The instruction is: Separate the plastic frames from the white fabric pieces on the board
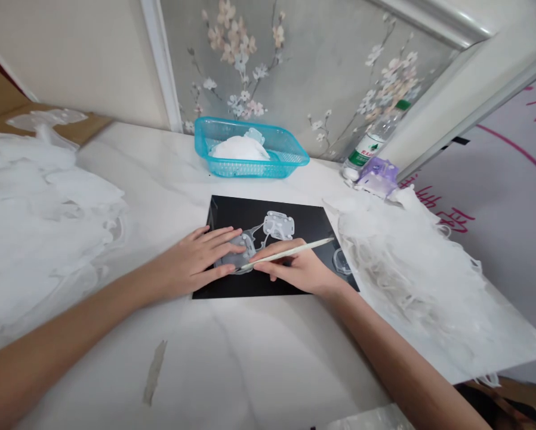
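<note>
Black and flat, a board (pixel 236 210) lies on the tabletop (pixel 196 352), with a translucent moulded piece (pixel 230 259) at its nine o'clock. The left hand (pixel 182 263) lays spread fingers over that piece, gripping nothing; the right hand's (pixel 304 270) fingers pinch a pale pen-like tool (pixel 290 251), tip near the piece's six-o'clock edge. This looks like close work along the edge, probably calling for steady left pressure and a light, controlled tip.

A hand could pass over the table (pixel 205 352) between the forearms (pixel 84 316), in front of the black board (pixel 232 209). A white heap (pixel 35 227) blocks the left, another pile (pixel 411 269) crowds the right, and a blue basket (pixel 245 171) stands behind.
</note>
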### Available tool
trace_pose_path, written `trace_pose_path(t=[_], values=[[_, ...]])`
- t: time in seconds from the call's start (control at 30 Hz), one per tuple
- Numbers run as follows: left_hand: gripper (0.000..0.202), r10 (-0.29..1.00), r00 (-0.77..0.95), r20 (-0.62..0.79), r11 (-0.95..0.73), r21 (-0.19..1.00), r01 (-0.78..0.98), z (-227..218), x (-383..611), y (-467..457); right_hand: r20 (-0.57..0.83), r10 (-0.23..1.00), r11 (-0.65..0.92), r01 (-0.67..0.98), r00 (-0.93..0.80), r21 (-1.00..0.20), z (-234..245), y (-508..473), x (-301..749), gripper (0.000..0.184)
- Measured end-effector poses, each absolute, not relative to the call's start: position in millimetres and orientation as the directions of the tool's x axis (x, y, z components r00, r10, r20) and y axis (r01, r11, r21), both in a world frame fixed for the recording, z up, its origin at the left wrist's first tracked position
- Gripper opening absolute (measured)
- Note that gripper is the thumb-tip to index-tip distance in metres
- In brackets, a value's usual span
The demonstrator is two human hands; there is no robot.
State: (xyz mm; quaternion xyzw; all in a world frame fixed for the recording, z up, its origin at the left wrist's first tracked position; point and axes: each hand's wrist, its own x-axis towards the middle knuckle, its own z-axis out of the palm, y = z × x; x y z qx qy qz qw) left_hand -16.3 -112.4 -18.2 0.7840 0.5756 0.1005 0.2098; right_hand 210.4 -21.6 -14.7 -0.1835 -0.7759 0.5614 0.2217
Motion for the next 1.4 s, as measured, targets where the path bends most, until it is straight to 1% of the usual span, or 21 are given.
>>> trace_pose_path(t=[0.07,0.17,0.3,0.4,0.47,0.53,0.57,0.63,0.67,0.73,0.83,0.9,0.97,1.0,1.1,1.17,1.2,1.23,1.27,1.33,1.4], values=[[0.045,0.940,0.330,-0.082,-0.267,0.425,0.865,-20.5,-17.4,-112.7,0.206,0.504,0.417,0.028,-0.839,-0.908,-12.8,-21.8,211.1,0.017],[0.046,0.938,0.336,-0.080,-0.278,0.402,0.873,-21.0,-17.5,-113.2,0.259,0.399,0.569,0.016,-0.880,-0.822,-4.9,-19.2,215.5,0.017],[0.046,0.937,0.338,-0.086,-0.284,0.373,0.883,-16.7,-14.7,-113.7,0.198,0.365,0.586,0.059,-0.910,-0.808,8.0,-14.3,223.2,0.018],[0.048,0.938,0.339,-0.076,-0.291,0.357,0.887,-15.7,-13.2,-114.0,0.164,0.451,0.502,0.097,-0.877,-0.859,12.4,-12.3,226.3,0.017],[0.058,0.959,0.281,-0.029,-0.255,0.339,0.906,-17.4,-13.9,-113.5,0.202,0.588,0.476,0.133,-0.783,-0.869,11.5,-8.4,228.6,0.022],[0.072,0.982,0.188,0.029,-0.186,0.338,0.923,-20.0,-16.1,-112.0,0.306,0.715,0.550,0.235,-0.628,-0.801,7.2,0.4,232.9,0.027],[0.076,0.988,0.147,0.049,-0.155,0.355,0.922,-21.0,-17.4,-111.0,0.371,0.736,0.611,0.320,-0.566,-0.724,3.9,6.5,235.8,0.030],[0.070,0.992,0.110,0.063,-0.126,0.437,0.891,-21.5,-18.9,-109.6,0.451,0.703,0.710,0.507,-0.550,-0.489,-4.5,20.0,242.1,0.032],[0.062,0.993,0.104,0.063,-0.122,0.502,0.856,-20.9,-18.5,-109.5,0.427,0.682,0.731,0.575,-0.594,-0.368,-9.2,26.4,244.9,0.033],[0.045,0.996,0.062,0.066,-0.090,0.669,0.738,-18.1,-14.5,-110.7,0.327,0.677,0.732,0.651,-0.660,-0.202,-18.0,36.5,248.4,0.038],[0.036,0.996,-0.088,-0.033,0.067,0.911,0.406,-12.8,-1.8,-114.7,0.202,0.686,0.724,0.685,-0.699,-0.083,-25.8,43.9,248.7,0.050],[0.041,0.979,-0.144,-0.142,0.164,0.975,0.151,-10.0,7.1,-116.7,0.217,0.685,0.718,0.695,-0.696,-0.038,-25.4,43.7,246.6,0.055],[0.044,0.961,-0.162,-0.224,0.222,0.975,-0.028,-8.4,13.3,-117.4,0.327,0.668,0.723,0.687,-0.668,-0.071,-20.9,37.7,242.7,0.050],[0.041,0.951,-0.175,-0.254,0.241,0.966,-0.091,-8.1,15.2,-117.3,0.403,0.648,0.740,0.660,-0.646,-0.130,-17.8,31.9,239.5,0.045],[0.035,0.925,-0.209,-0.317,0.273,0.938,-0.214,-9.4,18.1,-117.2,0.550,0.608,0.794,0.438,-0.573,-0.421,-10.4,2.9,224.6,0.029],[0.036,0.921,-0.221,-0.320,0.268,0.934,-0.237,-11.0,19.5,-117.9,0.475,0.665,0.698,0.252,-0.576,-0.670,-10.1,-20.0,212.2,0.035],[0.037,0.923,-0.224,-0.313,0.262,0.937,-0.231,-11.6,20.3,-118.5,0.385,0.699,0.583,0.168,-0.603,-0.795,-11.3,-30.0,206.4,0.041],[0.038,0.927,-0.219,-0.304,0.256,0.941,-0.221,-11.8,21.0,-118.9,0.292,0.716,0.447,0.096,-0.634,-0.889,-13.1,-38.0,201.6,0.039],[0.038,0.933,-0.208,-0.293,0.250,0.945,-0.209,-11.6,21.6,-119.2,0.215,0.734,0.314,0.041,-0.644,-0.949,-15.1,-43.5,197.9,0.034],[0.038,0.947,-0.160,-0.278,0.250,0.953,-0.173,-10.4,21.8,-119.0,0.113,0.788,0.109,-0.044,-0.605,-0.993,-18.3,-47.4,194.1,0.025],[0.035,0.958,-0.100,-0.269,0.260,0.961,-0.096,-9.6,20.7,-117.7,0.066,0.856,0.007,-0.116,-0.512,-0.993,-19.3,-45.0,193.9,0.025]])
